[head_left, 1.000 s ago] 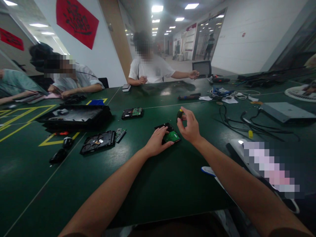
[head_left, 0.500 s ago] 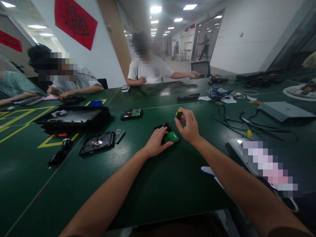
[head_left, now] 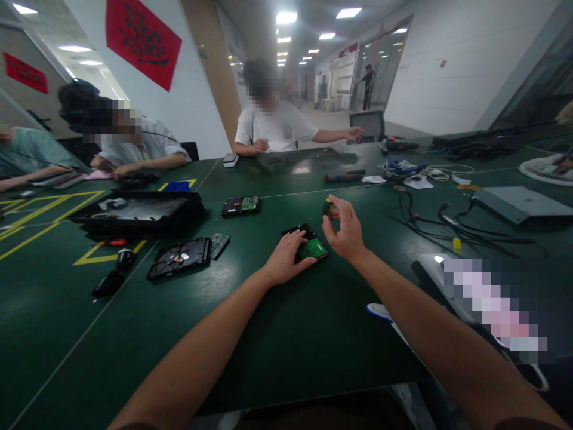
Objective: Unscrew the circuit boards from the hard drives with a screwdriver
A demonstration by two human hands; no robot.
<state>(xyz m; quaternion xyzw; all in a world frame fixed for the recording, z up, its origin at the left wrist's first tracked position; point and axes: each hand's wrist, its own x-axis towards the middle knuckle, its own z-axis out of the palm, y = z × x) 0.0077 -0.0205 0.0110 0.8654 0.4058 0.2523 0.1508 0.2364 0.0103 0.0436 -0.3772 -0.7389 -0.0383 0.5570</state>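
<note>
The left hand point(head_left: 286, 257) lies flat, fingers pressed down on a hard drive point(head_left: 308, 242) with its green circuit board facing up, near the middle of the green table point(head_left: 277, 346). The right hand point(head_left: 347, 230) hovers just right of the drive, fingertips pinching a screwdriver handle point(head_left: 327, 207). Farther left lie an opened drive point(head_left: 179, 258) and a black tray point(head_left: 134, 210).

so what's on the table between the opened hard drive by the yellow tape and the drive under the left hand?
Head view: a small loose green circuit board beside the opened black hard drive; then bare green table up to the left hand.
</note>
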